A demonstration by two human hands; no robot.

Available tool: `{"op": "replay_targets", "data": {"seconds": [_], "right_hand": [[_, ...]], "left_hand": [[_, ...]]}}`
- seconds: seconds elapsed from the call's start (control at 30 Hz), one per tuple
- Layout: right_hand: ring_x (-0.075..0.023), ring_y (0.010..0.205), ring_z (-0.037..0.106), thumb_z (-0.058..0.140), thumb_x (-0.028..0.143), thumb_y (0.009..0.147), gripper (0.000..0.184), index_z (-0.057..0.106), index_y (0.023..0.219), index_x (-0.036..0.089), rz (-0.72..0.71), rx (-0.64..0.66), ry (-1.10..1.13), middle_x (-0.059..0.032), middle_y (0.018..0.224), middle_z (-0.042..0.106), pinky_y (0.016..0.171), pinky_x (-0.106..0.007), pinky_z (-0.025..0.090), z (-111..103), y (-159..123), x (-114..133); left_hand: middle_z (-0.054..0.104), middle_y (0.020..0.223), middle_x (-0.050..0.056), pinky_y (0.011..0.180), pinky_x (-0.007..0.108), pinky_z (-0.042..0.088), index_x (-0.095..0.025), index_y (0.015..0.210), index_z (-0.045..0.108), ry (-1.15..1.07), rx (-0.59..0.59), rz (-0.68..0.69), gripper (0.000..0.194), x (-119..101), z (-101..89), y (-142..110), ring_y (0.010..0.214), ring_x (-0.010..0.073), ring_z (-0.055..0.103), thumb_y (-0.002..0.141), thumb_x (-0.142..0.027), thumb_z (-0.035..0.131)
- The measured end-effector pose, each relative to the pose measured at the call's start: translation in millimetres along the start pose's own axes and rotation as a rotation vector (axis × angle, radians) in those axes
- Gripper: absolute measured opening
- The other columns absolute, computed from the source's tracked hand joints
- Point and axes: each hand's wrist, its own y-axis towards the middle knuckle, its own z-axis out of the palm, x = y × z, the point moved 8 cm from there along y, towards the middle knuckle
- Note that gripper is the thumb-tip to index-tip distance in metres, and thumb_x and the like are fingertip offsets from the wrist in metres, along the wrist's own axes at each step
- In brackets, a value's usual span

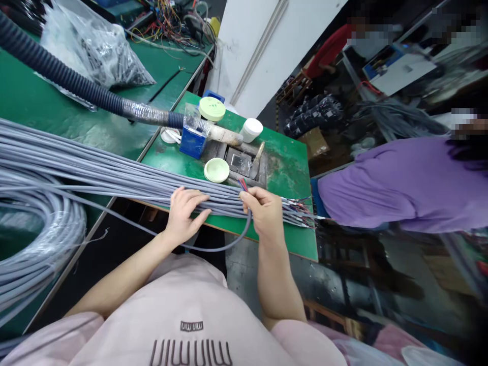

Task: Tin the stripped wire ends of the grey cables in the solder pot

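Green workbench [285,162] under grey cables [114,170], apparently a workshop [354,274] beyond

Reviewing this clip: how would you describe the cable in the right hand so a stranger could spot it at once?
On the small green workbench, a long bundle of grey cables runs across it. The right hand holds one grey cable; unlike its neighbours, it sags in a loop below the bench edge and ends in red and blue cores.

Bright light, fisheye edges, blurred right side
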Motion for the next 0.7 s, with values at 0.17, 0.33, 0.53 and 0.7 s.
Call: {"op": "replay_targets", "data": {"seconds": [0.17,0.33,0.53,0.7], "right_hand": [[-0.0076,0.042,0.040,0.067,0.034,0.074,0.026,0.056,0.056,0.019,0.137,0.061,0.237,0.0056,0.046,0.047,0.044,-0.022,0.033,27,-30,-22],[-0.0073,0.043,0.039,0.066,0.034,0.076,0.029,0.054,0.055,0.018,0.144,0.117,0.267,0.0056,0.046,0.047,0.045,-0.022,0.033,39,-44,-26],[-0.0091,0.047,0.050,0.070,0.032,0.075,0.015,0.065,0.083,0.020,0.110,0.186,0.336,0.0044,0.057,0.059,0.048,-0.022,0.041,41,-57,-30],[-0.0110,0.053,0.057,0.070,0.030,0.076,0.039,0.059,0.113,0.027,0.017,0.202,0.534,0.0021,0.073,0.068,0.053,-0.025,0.048,47,-69,-34]], "left_hand": [[0.068,0.093,0.005,0.083,0.032,0.049,-0.021,0.101,0.069,-0.812,-0.034,-0.327,0.031,5,26.9,-10,0.088,0.0171,0.062,0.074,-0.032,0.076],[0.064,0.079,-0.001,0.072,0.025,0.047,-0.020,0.080,0.070,-1.247,-0.022,-0.590,0.019,2,59.4,-18,0.073,0.0110,0.059,0.068,-0.031,0.080],[0.058,0.069,-0.002,0.066,0.023,0.046,-0.015,0.061,0.063,-1.351,-0.104,-0.763,0.029,0,52.4,-20,0.069,0.0098,0.055,0.058,-0.033,0.085],[0.050,0.056,-0.003,0.053,0.022,0.042,-0.014,0.066,0.059,-1.617,0.157,-0.899,0.032,-14,75.3,-35,0.051,0.0083,0.048,0.071,-0.040,0.077]]}}
